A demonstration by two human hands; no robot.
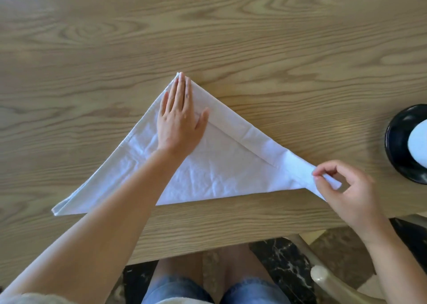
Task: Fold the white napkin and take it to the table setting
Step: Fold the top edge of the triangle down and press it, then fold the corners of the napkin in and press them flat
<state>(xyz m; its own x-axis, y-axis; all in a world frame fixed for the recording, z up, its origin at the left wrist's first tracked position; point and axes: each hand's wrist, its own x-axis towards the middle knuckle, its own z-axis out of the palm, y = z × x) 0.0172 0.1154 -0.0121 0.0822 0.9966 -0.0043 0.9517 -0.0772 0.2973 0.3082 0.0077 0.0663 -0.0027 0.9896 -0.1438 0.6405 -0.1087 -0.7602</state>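
A: Where's the white napkin [215, 165] now?

B: Flat on the wooden surface [231, 38], a triangle with its long edge nearest the person, running left to right.

A: And the hands?

B: Right hand [346, 188] pinches the near right corner. Farther off, left hand [180, 121] lies open, pressing the apex. I'd guess that corner folds up toward the apex.

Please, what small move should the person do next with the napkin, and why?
Probably lift the right corner and fold it up toward the top point. The napkin already lies as a triangle, the left hand presses flat near the top, and the right hand pinches that corner.
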